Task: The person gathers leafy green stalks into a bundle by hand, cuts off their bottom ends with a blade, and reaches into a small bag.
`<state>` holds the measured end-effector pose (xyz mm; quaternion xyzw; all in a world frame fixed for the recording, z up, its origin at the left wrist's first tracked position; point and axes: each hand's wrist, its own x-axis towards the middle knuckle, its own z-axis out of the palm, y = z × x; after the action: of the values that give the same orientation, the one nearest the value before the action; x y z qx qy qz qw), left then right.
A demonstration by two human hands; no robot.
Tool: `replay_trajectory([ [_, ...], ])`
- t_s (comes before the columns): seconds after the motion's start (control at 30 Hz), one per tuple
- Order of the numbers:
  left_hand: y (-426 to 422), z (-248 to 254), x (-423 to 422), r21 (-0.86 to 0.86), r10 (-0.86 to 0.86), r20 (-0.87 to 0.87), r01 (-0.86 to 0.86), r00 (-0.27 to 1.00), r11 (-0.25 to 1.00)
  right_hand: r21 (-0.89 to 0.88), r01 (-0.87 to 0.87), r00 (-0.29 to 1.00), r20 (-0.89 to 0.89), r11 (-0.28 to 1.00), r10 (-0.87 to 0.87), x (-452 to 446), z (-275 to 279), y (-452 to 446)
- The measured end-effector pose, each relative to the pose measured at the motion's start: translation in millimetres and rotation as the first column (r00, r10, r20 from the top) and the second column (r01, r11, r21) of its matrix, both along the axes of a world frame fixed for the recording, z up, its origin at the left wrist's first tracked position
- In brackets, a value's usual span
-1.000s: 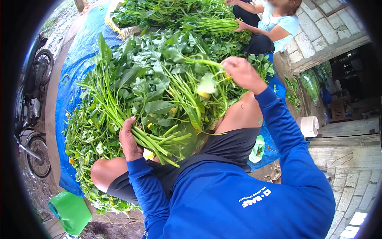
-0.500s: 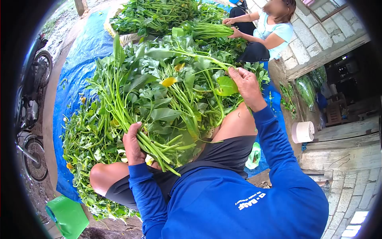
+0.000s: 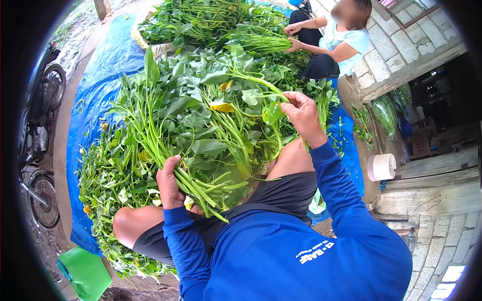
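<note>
My left hand (image 3: 169,184) is wrapped round a bundle of leafy green stems (image 3: 153,140), whose cut ends point toward my lap. Between the thumb and fingers of my right hand (image 3: 305,116) is the thick end of a single leafy stem (image 3: 261,82), its leaves reaching up and left. A green-yellow leaf (image 3: 271,113) hangs just below those fingers. Around and beneath both hands lies a large heap of leafy greens (image 3: 201,120), with a few yellow leaves (image 3: 222,106) among them.
A blue tarp (image 3: 108,65) lies under the greens. Another person (image 3: 346,42) sits at the upper right, holding a bundle of stems (image 3: 263,42). A white container (image 3: 381,166) stands at right, a green plastic container (image 3: 86,273) at lower left, and a motorcycle (image 3: 42,135) at far left.
My right hand has shifted slightly left and down with the stem, whose leaves have moved with it. My left hand and its bundle stay nearly still.
</note>
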<state>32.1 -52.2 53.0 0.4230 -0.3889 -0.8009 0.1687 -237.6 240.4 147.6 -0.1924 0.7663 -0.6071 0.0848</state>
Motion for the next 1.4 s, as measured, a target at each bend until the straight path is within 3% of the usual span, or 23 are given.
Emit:
replay_trajectory([
  [0.07,0.8,0.7,0.2,-0.001,-0.005,0.002,0.005,1.0,1.0,0.085,0.013,0.999,-0.041,0.996,-0.009,1.9,6.4,-0.3],
  [0.2,-0.4,-4.7,0.4,0.015,0.01,-0.013,-0.01,1.0,1.0,0.149,0.092,0.983,0.144,0.985,-0.114,-0.8,11.8,1.7],
  [0.3,0.1,-6.6,-0.7,0.007,0.015,-0.02,-0.015,1.0,1.0,0.051,0.224,0.933,0.277,0.973,-0.23,5.4,17.5,2.7],
  [0.43,-0.4,-11.9,-1.0,0.007,0.009,-0.022,-0.009,1.0,1.0,0.017,0.109,0.945,0.309,0.994,-0.109,1.3,15.7,10.9],
  [0.53,-2.0,-16.5,0.7,0.013,0.012,-0.036,-0.011,0.999,1.0,-0.036,0.049,0.875,0.483,0.998,-0.026,19.4,35.4,2.1],
  [0.63,-1.5,-18.9,0.1,0.021,0.003,-0.045,-0.002,0.999,1.0,0.033,-0.012,0.918,0.396,0.999,-0.002,-1.6,5.0,22.1],
  [0.77,0.2,-9.1,0.1,0.013,0.017,-0.027,-0.017,0.999,1.0,0.053,0.086,0.936,0.337,0.995,-0.099,-8.8,-11.6,26.7],
  [0.83,4.7,-3.3,-3.3,0.013,0.056,-0.021,-0.055,0.998,0.998,0.092,-0.005,0.996,0.084,0.996,-0.003,-19.1,-36.8,38.2],
  [0.9,4.4,-7.6,-2.8,0.015,0.035,-0.025,-0.035,0.999,0.999,0.054,0.0,0.996,0.085,0.999,-0.005,-9.8,-23.6,33.1],
  [0.97,3.5,-8.5,-5.0,0.021,0.04,-0.035,-0.039,0.999,0.999,-0.073,0.108,0.937,0.341,0.992,-0.077,7.2,7.0,19.9],
  [1.1,4.4,-5.1,-5.8,0.007,0.009,-0.023,-0.008,1.0,1.0,-0.055,0.079,0.93,0.364,0.995,-0.054,9.0,10.3,26.8],
  [1.2,11.1,8.0,-9.2,-0.055,-0.015,-0.002,0.015,1.0,0.998,-0.073,0.065,0.962,0.269,0.995,-0.043,19.8,9.2,22.5],
  [1.27,9.3,3.8,-9.9,-0.086,-0.028,0.022,0.03,0.999,0.996,-0.189,0.017,0.941,0.335,0.982,0.048,23.5,1.6,27.5],
  [1.4,11.7,3.7,-15.2,-0.107,-0.026,-0.016,0.024,1.0,0.994,-0.199,0.066,0.939,0.343,0.978,0.006,52.3,8.5,6.6],
])
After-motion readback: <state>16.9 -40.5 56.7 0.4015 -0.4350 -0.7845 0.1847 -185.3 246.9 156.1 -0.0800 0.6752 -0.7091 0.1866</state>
